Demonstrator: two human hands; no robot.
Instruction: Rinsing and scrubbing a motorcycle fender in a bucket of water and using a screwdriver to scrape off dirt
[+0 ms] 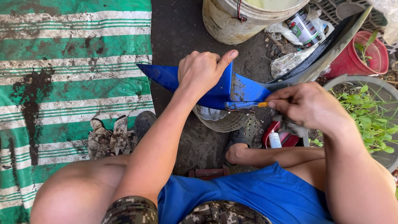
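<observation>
The person's bare knees and blue shorts fill the near edge of the view, at six o'clock, with the forearms reaching up from them toward the work. The left hand is closed over the upper edge of a blue plastic panel, a pointed, curved piece of bodywork held near the centre of the frame above the dirt ground, its tip running out toward nine o'clock. The right hand, at three o'clock, is pinched shut on a thin tool with a small orange end, seemingly a fine brush, touching the panel's lower lip; a scrap of dark rag also seems bunched under that palm. The panel has no support but the one hand, so pressure from the tool could twist it or make it slip, and wet paint or grit on its inner face would then smear. A dented metal bowl sits directly beneath, between the sandalled feet, and a jolt of the knee could tip it. A small white bottle in a red holder lies just under the right wrist and might be knocked over. The mud-stained green and white striped mat at nine o'clock, the dirty bucket at twelve and the tin can at one o'clock stand well apart.
</observation>
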